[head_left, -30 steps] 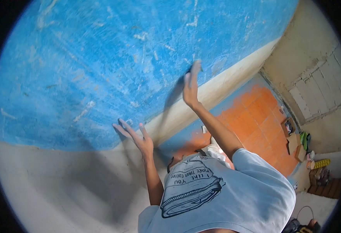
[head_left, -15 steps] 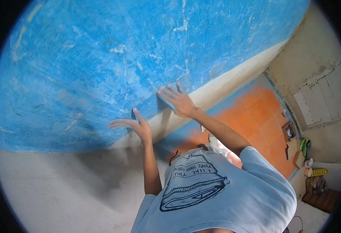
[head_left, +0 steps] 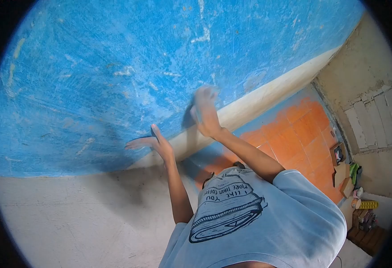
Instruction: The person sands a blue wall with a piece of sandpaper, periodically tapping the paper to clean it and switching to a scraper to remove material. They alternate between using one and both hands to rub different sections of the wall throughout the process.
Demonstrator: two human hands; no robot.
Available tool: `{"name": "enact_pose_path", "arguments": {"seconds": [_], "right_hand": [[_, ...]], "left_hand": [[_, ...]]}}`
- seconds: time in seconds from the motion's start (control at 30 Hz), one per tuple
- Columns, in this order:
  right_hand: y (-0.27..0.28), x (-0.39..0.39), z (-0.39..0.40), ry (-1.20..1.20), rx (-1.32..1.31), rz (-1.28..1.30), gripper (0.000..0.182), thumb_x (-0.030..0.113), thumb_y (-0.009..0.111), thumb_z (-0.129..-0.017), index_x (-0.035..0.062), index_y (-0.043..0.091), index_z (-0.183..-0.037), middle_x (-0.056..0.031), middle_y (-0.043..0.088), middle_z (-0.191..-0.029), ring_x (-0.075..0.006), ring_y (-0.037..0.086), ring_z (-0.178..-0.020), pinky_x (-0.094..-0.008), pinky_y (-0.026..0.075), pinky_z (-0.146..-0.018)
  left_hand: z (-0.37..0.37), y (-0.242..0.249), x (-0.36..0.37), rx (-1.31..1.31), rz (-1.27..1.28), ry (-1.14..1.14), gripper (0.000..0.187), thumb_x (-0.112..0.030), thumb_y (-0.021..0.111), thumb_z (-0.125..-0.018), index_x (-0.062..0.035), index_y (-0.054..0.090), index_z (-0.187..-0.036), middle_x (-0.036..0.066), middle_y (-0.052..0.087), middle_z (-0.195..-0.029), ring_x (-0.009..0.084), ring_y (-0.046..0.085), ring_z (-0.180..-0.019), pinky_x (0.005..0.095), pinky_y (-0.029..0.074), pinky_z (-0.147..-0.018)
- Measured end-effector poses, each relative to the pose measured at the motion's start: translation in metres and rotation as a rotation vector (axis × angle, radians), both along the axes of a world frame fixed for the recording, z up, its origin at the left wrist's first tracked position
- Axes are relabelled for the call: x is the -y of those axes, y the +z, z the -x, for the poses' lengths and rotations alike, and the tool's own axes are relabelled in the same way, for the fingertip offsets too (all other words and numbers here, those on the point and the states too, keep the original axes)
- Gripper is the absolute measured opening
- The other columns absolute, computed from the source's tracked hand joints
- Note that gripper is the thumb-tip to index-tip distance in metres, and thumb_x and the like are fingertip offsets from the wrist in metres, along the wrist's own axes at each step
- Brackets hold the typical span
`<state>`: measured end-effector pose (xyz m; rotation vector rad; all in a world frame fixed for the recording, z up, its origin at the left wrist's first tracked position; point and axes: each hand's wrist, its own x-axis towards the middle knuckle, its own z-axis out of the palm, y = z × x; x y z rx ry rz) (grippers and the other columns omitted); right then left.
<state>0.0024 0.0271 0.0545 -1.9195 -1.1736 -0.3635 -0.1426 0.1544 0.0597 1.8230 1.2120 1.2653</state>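
Observation:
In the head view, my left hand [head_left: 153, 144] rests at the lower part of a blue painted wall [head_left: 93, 89], just above its pale bottom band. Its fingers stretch left along the surface and its thumb points up, with nothing held. To its right, my right hand [head_left: 207, 111] is raised against the wall, near where the blue meets the pale band [head_left: 258, 98]. Motion smears its fingers, so their grip cannot be made out. Whether a thin flat piece lies under that palm is hidden. The blue paint is scuffed, with whitish patches and streaks.
A tiled floor [head_left: 294, 134] with orange colouring lies below on the right. Cardboard boxes [head_left: 341, 174], a yellow item [head_left: 366, 205] and a brown crate [head_left: 365, 234] stand along the right side. A plain grey-white wall [head_left: 62, 214] adjoins at lower left.
My right hand has turned more upright and its fingers have swept up slightly along the wall. My left hand keeps nearly the same place. The view has shifted a little.

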Motion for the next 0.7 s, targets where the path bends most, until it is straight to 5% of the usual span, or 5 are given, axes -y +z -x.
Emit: {"name": "enact_pose_path", "arguments": {"seconds": [0.07, 0.2, 0.33, 0.47, 0.7], "right_hand": [[0.004, 0.022, -0.017, 0.343, 0.139, 0.408, 0.065, 0.025, 0.047, -0.104, -0.0096, 0.026, -0.154, -0.0353, 0.028, -0.157, -0.0508, 0.031, -0.143, -0.0638, 0.007, -0.122], [0.003, 0.002, -0.051, -0.514, -0.031, -0.43, 0.062, 0.028, 0.05, -0.101, -0.0046, 0.034, -0.151, -0.0379, 0.03, -0.154, -0.0548, 0.034, -0.139, -0.0688, 0.013, -0.118], [-0.001, 0.014, -0.006, 0.141, 0.087, 0.24, 0.062, 0.035, 0.047, -0.104, -0.0074, 0.037, -0.148, -0.0412, 0.015, -0.158, -0.0588, 0.018, -0.145, -0.0715, 0.01, -0.116], [-0.021, 0.008, -0.04, -0.343, -0.181, -0.465, 0.064, 0.04, 0.05, -0.101, 0.0004, 0.039, -0.15, -0.0432, 0.009, -0.159, -0.0605, 0.017, -0.146, -0.074, 0.01, -0.115], [-0.015, 0.019, -0.047, -0.209, 0.172, -0.064, 0.067, 0.04, 0.042, -0.104, -0.0077, 0.036, -0.15, -0.0425, 0.006, -0.16, -0.0574, 0.0, -0.15, -0.0746, -0.001, -0.114]], "left_hand": [[-0.003, -0.003, -0.002, 0.0, -0.038, 0.012, 0.126, -0.073, 0.051, -0.094, 0.0052, -0.029, -0.152, 0.03, -0.036, -0.157, 0.0451, -0.031, -0.148, 0.0621, -0.016, -0.117], [0.002, 0.013, 0.013, 0.048, 0.046, -0.08, 0.125, -0.068, 0.054, -0.095, 0.0061, -0.029, -0.151, 0.029, -0.036, -0.158, 0.0434, -0.03, -0.148, 0.0608, -0.015, -0.118], [0.003, 0.043, 0.03, 0.149, 0.33, -0.249, 0.122, -0.065, 0.056, -0.096, 0.0043, -0.028, -0.152, 0.029, -0.036, -0.158, 0.0422, -0.03, -0.149, 0.0596, -0.014, -0.119], [0.012, 0.024, 0.019, 0.09, 0.221, -0.183, 0.123, -0.067, 0.056, -0.095, 0.0006, -0.028, -0.154, 0.028, -0.037, -0.158, 0.0419, -0.031, -0.149, 0.0598, -0.012, -0.119], [0.011, 0.034, 0.022, 0.113, 0.343, -0.207, 0.124, -0.069, 0.056, -0.093, -0.0008, -0.028, -0.154, 0.027, -0.037, -0.158, 0.0425, -0.03, -0.149, 0.0611, -0.013, -0.119]]}}
